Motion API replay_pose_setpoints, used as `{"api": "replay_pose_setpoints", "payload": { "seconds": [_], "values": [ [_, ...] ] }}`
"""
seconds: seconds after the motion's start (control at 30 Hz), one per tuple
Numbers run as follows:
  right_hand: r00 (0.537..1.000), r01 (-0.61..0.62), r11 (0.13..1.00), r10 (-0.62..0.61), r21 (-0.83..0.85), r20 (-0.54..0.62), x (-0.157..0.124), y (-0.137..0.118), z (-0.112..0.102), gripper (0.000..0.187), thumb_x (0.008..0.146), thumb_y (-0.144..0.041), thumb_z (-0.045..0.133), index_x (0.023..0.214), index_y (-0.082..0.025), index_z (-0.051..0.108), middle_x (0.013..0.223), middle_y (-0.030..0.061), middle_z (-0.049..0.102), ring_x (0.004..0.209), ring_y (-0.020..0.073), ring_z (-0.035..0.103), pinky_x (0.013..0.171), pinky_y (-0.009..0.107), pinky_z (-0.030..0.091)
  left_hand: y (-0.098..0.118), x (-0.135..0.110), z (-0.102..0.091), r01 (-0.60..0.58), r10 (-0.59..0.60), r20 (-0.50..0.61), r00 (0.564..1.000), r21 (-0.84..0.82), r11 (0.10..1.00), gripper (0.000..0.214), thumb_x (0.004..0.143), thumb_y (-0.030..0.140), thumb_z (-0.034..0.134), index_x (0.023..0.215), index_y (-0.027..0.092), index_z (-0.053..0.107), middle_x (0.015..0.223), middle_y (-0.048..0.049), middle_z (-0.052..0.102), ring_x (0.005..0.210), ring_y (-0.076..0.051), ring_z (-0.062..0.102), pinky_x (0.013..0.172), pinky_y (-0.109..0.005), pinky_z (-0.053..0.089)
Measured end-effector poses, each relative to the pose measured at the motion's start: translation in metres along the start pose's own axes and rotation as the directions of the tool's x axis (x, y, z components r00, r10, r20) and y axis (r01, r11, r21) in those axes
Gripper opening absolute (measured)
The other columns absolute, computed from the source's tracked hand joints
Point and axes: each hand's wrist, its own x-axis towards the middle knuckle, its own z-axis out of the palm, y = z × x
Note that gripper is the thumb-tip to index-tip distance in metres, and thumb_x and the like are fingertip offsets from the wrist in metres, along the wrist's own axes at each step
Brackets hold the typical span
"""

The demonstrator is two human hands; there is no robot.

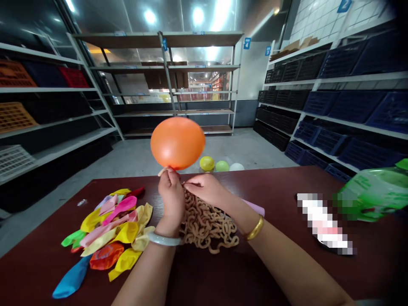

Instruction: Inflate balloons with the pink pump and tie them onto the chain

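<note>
An inflated orange balloon (pixel 177 142) stands above my left hand (pixel 171 191), whose fingers are closed round its neck. A short tan piece pokes out to the left of those fingertips. Close by on the right, my right hand (pixel 208 189) has thumb and finger pinched together, apparently on a strand of tan cord; the grip itself is partly hidden. Below both hands lies a curly heap of this tan cord (pixel 207 225). To the left spreads a pile of uninflated balloons (pixel 124 231) in yellow, pink, orange, green and blue.
A pinkish-purple tube (pixel 254 207) lies behind my right forearm. At the right are a blurred-out flat object (pixel 325 225) and a green plastic bottle (pixel 374 193). Yellow, green and white balloons (pixel 222 165) show beyond the far edge of the dark red table (pixel 287 263). Shelves with crates line the room.
</note>
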Motion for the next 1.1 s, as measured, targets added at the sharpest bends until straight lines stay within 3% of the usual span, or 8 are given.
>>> {"api": "replay_pose_setpoints", "payload": {
  "seconds": [0.07,0.13,0.3,0.5,0.73,0.83,0.93,1.1],
  "values": [
    [0.982,-0.062,0.907,0.130,0.416,-0.137,0.000,-0.007,-0.008,0.026,0.099,-0.023,0.048,0.103,-0.020,0.074,0.087,0.0022,0.075,0.073,0.0124,0.066,0.066,0.023,0.050,-0.002,0.001,-0.003,-0.202,0.209,-0.014,0.978,0.207,0.957,0.026,0.092,0.020,0.056,0.066,0.019,0.050,0.068,0.0008,0.046,0.066,-0.013,0.040,0.060,-0.022,0.032],
    [0.957,0.019,0.843,0.140,0.538,-0.252,-0.001,-0.012,-0.019,0.028,0.099,-0.019,0.048,0.116,-0.023,0.069,0.107,0.0047,0.073,0.090,0.0140,0.067,0.080,0.027,0.052,-0.006,-0.002,-0.002,-0.343,0.341,0.058,0.938,0.290,0.894,0.020,0.089,0.016,0.059,0.069,0.019,0.056,0.072,-0.0015,0.051,0.070,-0.016,0.044,0.063,-0.024,0.033],
    [0.951,0.017,0.944,0.086,0.328,-0.296,-0.003,-0.014,-0.033,0.036,0.100,-0.014,0.042,0.124,-0.025,0.066,0.115,0.0081,0.068,0.107,0.0186,0.061,0.093,0.034,0.049,-0.009,-0.014,0.006,-0.432,0.369,0.270,0.889,0.234,0.871,0.013,0.077,0.008,0.068,0.071,0.019,0.064,0.077,-0.0052,0.055,0.080,-0.021,0.050,0.063,-0.028,0.034],
    [0.967,-0.119,0.988,0.138,0.097,-0.214,-0.005,-0.010,-0.043,0.029,0.098,-0.020,0.051,0.117,-0.023,0.071,0.096,0.0082,0.064,0.092,0.0213,0.059,0.081,0.033,0.049,-0.012,-0.022,0.011,-0.445,0.386,0.291,0.875,0.173,0.878,0.014,0.072,0.005,0.069,0.071,0.019,0.066,0.077,-0.0073,0.056,0.082,-0.025,0.052,0.071,-0.033,0.037],
    [0.947,-0.151,0.982,0.176,0.109,-0.268,-0.004,-0.007,-0.043,0.019,0.094,-0.017,0.054,0.080,-0.018,0.067,0.089,0.0074,0.060,0.084,0.0206,0.057,0.076,0.033,0.047,-0.026,-0.016,0.010,-0.682,0.542,0.424,0.726,0.335,0.650,0.010,0.086,0.018,0.057,0.078,0.019,0.062,0.075,-0.0043,0.057,0.073,-0.020,0.052,0.073,-0.034,0.039],
    [0.907,-0.114,0.968,0.194,0.225,-0.374,-0.001,-0.006,-0.034,0.018,0.096,-0.019,0.052,0.083,-0.017,0.064,0.089,0.0065,0.059,0.086,0.0194,0.057,0.077,0.032,0.048,-0.018,-0.017,0.013,-0.570,0.487,0.351,0.800,0.189,0.799,0.018,0.094,0.026,0.051,0.083,0.019,0.062,0.082,-0.0038,0.059,0.077,-0.017,0.053,0.077,-0.031,0.042],
    [0.898,-0.035,0.945,0.172,0.325,-0.404,0.001,-0.005,-0.027,0.016,0.097,-0.021,0.052,0.085,-0.018,0.062,0.089,0.0055,0.060,0.089,0.0182,0.058,0.080,0.030,0.048,-0.010,-0.021,0.019,-0.225,0.239,0.268,0.933,-0.082,0.971,0.023,0.095,0.037,0.052,0.088,0.018,0.064,0.087,-0.0036,0.061,0.080,-0.015,0.056,0.076,-0.027,0.046],
    [0.927,0.050,0.950,0.071,0.309,-0.369,-0.001,0.000,-0.014,0.016,0.098,-0.023,0.053,0.088,-0.019,0.065,0.094,0.0057,0.063,0.089,0.0180,0.059,0.082,0.032,0.048,-0.005,-0.014,0.023,0.137,-0.039,0.211,0.977,-0.476,0.868,0.016,0.086,0.031,0.064,0.082,0.016,0.059,0.080,-0.0014,0.061,0.071,-0.012,0.059,0.065,-0.022,0.049]
  ]
}}
